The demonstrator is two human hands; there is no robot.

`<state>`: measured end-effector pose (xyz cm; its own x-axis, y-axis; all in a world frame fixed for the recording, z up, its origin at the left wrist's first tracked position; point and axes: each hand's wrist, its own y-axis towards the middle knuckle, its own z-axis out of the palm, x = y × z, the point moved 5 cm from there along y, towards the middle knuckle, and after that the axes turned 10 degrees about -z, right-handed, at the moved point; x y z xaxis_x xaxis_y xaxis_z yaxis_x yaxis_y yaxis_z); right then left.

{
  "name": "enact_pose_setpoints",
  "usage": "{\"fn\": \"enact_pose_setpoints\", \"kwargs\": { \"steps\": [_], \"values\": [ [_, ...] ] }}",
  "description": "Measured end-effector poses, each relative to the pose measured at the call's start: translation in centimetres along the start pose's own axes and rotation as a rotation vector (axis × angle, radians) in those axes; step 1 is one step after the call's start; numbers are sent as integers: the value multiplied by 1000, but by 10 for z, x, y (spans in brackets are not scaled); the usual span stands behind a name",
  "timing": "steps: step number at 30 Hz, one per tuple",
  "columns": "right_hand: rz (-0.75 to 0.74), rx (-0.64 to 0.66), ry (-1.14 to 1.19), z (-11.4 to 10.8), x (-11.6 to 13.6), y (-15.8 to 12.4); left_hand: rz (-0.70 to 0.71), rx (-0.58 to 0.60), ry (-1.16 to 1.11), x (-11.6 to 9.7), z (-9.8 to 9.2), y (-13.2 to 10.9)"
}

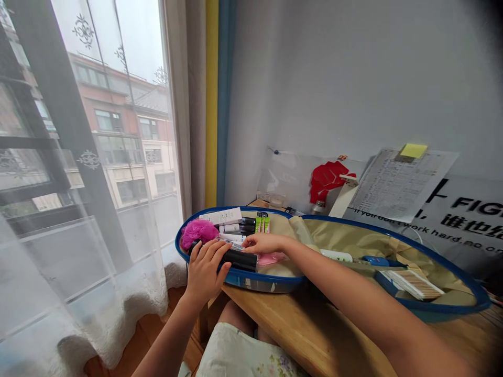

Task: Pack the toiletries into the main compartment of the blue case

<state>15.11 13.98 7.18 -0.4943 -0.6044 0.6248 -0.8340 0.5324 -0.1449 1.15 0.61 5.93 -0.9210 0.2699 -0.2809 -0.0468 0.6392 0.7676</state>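
An open, blue-rimmed case with a beige lining lies spread on the wooden table. My left hand rests palm down in its left half, fingers stretched over a black cylindrical item. The fingers of my right hand are pinched together at a small packet with a printed label, just behind the black cylinder. Beside my left hand sits a magenta bath puff. Further back are a long white box, several white-and-black tubes and green packs. Something pink lies under my right wrist.
In the case's right half are a white bottle, a blue item and a box with brown stripes. Printed sheets lean by the wall. A sheer curtain hangs at left. The table edge runs below.
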Motion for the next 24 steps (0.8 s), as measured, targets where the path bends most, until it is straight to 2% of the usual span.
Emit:
{"fn": "enact_pose_setpoints", "kwargs": {
  "steps": [11, 13, 20, 22, 24],
  "values": [
    [179, -150, 231, -11, 1, -5, 4, 0, 9, 0, 1, -1],
    [161, -222, 307, -21, 4, -5, 4, -5, 7, 0, 0, -1],
    [-25, -616, 462, -75, 13, -20, 0, 4, 4, 3, 3, -2],
    [-78, -665, 464, -84, 17, -20, 3, 1, 2, 3, 3, -2],
    [-97, -662, 442, -83, 20, -15, 7, -7, -1, 3, 3, -2]
  ]
}}
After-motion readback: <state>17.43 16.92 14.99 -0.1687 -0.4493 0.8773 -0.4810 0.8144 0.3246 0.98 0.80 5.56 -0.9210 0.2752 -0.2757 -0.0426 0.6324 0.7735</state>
